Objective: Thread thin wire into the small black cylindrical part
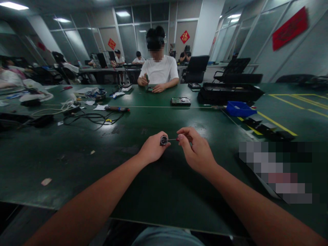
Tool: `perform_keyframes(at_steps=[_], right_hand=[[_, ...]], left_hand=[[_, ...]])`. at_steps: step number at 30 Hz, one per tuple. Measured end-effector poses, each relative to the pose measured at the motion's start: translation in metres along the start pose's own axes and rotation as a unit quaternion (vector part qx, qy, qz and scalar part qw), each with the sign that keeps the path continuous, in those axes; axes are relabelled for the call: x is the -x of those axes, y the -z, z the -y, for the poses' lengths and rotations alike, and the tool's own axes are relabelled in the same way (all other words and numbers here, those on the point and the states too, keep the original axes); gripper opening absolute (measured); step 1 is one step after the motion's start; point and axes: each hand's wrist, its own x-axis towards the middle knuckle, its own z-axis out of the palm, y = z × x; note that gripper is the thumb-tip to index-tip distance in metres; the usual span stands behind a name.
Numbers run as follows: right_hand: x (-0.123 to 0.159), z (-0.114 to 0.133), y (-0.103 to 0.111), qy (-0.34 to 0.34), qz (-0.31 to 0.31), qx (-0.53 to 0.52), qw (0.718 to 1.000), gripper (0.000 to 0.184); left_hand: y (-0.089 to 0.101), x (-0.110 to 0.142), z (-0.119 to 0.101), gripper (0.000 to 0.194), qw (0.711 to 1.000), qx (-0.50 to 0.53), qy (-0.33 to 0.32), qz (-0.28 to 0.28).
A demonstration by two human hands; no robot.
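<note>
Along the left side of the green table (77,171), a pinkish scrap (46,181) is lying near the front edge, while farther back a slim tool (116,108) is resting with its red tip pointing right. Next toward the middle, my left hand (153,147) is wrapping its fingers around a small round piece (164,140), which it is holding just above the tabletop, open end facing my remote view. I am judging this piece to be light, stiff and perhaps a little slippery at its smooth rim, so the outer wall is offering the safest hold. It is showing a bright metallic ring around a dark hollow, with inner detail too small for me to be reading. Extending rightward from it, a thin rod (172,139) is lying nearly level, grey along its shaft and red at its right end; I am judging it light and rigid, best taken by that red end. Whether its left tip is entering the piece or only touching it, I cannot tell. At the right, my right hand (198,150) is pinching the red end between thumb and fingers. Farther right, a blue bin (241,108) is standing well apart from both hands.
</note>
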Motion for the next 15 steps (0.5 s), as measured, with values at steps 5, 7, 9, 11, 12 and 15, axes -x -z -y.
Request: perform_keyframes(at_steps=[5,7,9,11,12,15], right_hand=[[0.001,0.0,0.001,-0.002,0.009,-0.021,1.0,0.023],[0.001,0.001,0.001,-0.01,0.009,-0.021,1.0,0.026],[0.001,-0.001,0.0,-0.024,0.0,-0.044,0.999,0.023],[0.001,-0.003,-0.003,-0.04,-0.02,-0.1,0.994,0.02],[0.0,-0.005,-0.005,-0.048,-0.028,-0.136,0.989,0.019],[-0.003,-0.011,-0.009,-0.075,-0.048,-0.224,0.97,0.02]], left_hand=[[0.0,0.0,0.0,0.012,1.0,-0.002,0.006,-0.003],[0.0,0.0,0.0,0.012,1.0,-0.002,0.002,-0.001],[0.001,0.0,0.0,0.011,1.0,-0.001,-0.001,-0.005],[0.001,0.0,0.001,0.012,1.0,0.0,0.003,-0.014],[0.0,0.0,0.001,0.012,1.0,0.001,0.006,-0.019],[-0.001,-0.001,0.003,0.013,1.0,0.013,0.013,-0.022]])
